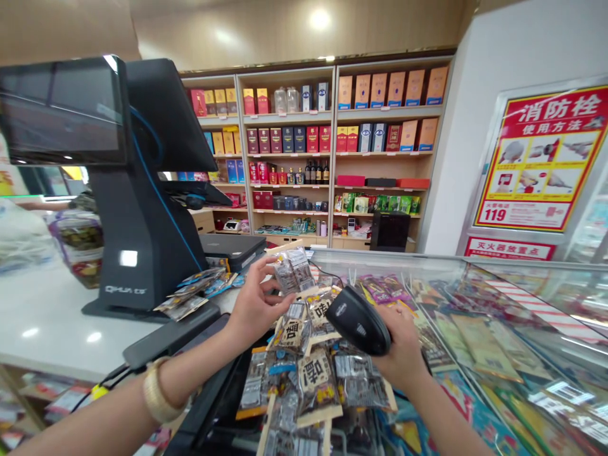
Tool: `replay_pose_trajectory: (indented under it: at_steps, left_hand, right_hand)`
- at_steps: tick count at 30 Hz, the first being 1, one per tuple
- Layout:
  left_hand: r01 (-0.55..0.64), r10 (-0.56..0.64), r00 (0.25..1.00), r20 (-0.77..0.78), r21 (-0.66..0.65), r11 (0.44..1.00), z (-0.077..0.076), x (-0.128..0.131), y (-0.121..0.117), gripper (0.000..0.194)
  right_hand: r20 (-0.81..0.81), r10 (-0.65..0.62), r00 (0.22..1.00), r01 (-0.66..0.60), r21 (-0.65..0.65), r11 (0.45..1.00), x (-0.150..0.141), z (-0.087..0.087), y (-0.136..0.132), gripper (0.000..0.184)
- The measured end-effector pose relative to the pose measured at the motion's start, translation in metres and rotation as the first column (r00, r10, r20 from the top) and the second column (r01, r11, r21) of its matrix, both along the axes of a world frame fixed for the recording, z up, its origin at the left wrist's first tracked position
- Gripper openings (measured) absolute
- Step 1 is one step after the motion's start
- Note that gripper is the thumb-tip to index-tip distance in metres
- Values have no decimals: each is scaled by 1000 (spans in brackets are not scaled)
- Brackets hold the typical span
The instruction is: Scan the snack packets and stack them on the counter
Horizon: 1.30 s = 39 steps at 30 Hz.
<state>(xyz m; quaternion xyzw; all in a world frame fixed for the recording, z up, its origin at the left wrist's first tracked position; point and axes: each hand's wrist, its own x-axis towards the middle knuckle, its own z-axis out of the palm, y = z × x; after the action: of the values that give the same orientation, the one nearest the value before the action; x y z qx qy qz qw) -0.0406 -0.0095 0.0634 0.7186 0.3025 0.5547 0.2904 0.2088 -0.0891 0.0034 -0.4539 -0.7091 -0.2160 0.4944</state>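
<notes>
My left hand [259, 296] pinches a small clear snack packet [293, 271] by its edge, its printed back facing me. In my right hand [401, 342] is a black barcode scanner [361, 322], its head pointing left toward the packet. Below both hands lies a heap of similar snack packets [317, 380], some with cream labels bearing a large dark character. More packets [202, 288] lie in a pile left of my left hand, beside the register's base. My right fingers are partly hidden behind the scanner's handle.
A dark register with two screens [152, 120] stands on the white counter [42, 316] at left. A glass display case [498, 342] with packaged goods is at right. Shelves [287, 117] of boxed bottles line the back wall. Another person's arm [52, 204] shows behind the register.
</notes>
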Motion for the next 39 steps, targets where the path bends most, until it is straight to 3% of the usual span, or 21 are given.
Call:
replay_pose_trajectory:
  at_steps: [5,9,13,17,22,25,29,32,39]
  left_hand:
    - [39,-40,999,-8,-14,999,0,6,-4,63]
    - [68,-69,997,-23,-32,997,-3,10,-2,63]
    - [102,-96,970,-222,16,995,-16,18,3,55]
    - [30,45,863,-503,141,989,-26,22,12,45]
    - [-174,352,793,-498,368,913,-18,-15,61,35]
    - [-320,539,613,-577,442,838,-7,-61,108,35]
    - [-494,606,223,-763,448,745,7,-117,155,39]
    - [-521,562,115,-819,432,736,11,-138,174,39]
    - [-520,478,-7,-878,411,748,7,-149,195,35]
  right_hand:
    - [-23,-5,1000,5,-18,1000,1,-4,2,20]
    - [-51,-13,999,16,72,997,4,-3,1,19]
    - [-60,-23,998,32,147,989,11,-6,3,23]
    - [-72,-45,996,57,165,985,18,-13,7,21]
    - [-41,-42,998,49,191,980,21,-14,7,27]
    - [-20,-19,1000,23,200,979,20,-10,5,26]
    - [-15,-12,1000,15,204,979,20,-8,3,24]
    - [-22,-33,999,37,200,979,21,-11,4,24]
    - [28,-54,998,49,140,989,20,-18,7,19]
